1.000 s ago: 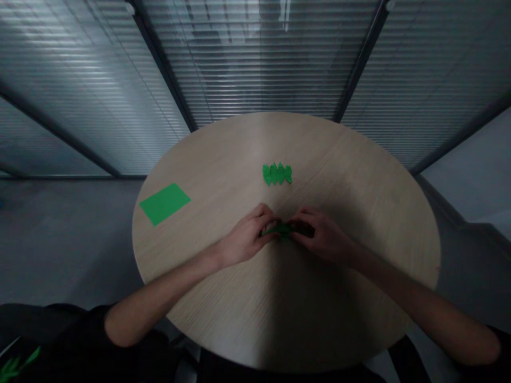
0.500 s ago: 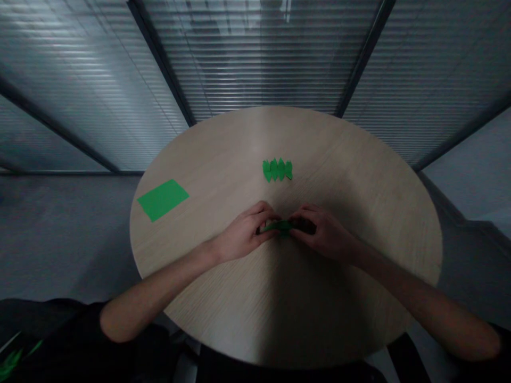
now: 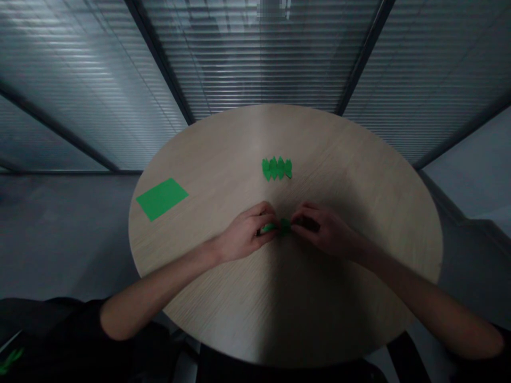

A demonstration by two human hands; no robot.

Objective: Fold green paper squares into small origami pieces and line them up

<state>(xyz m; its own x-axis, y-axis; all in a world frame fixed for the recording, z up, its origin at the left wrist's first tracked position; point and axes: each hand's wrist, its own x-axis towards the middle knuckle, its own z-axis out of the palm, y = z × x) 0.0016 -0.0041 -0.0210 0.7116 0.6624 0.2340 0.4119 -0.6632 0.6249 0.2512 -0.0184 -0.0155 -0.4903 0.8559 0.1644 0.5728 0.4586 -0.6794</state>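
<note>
Between my two hands, over the middle of the table, is a small piece of green paper (image 3: 285, 226), partly hidden by my fingers. My left hand (image 3: 257, 226) pinches its left side between thumb and fingers, and some green shows inside the curl of the hand. At the right end, the closed fingertips of my right hand (image 3: 313, 226) grip the paper's edge. Farther back lies a green paper strip with zigzag edges (image 3: 277, 168), apart from both hands. A flat green paper sheet (image 3: 162, 199) rests at the table's left side.
Everything lies on a round wooden table (image 3: 223, 314). Behind it stand glass panels with blinds (image 3: 259, 64) in dark frames. My body's shadow falls across the table's front and right.
The green paper's visible middle is now flatter and shorter between the hands. My right hand has shifted slightly to the right; the left has barely moved. The strip and sheet stay put.
</note>
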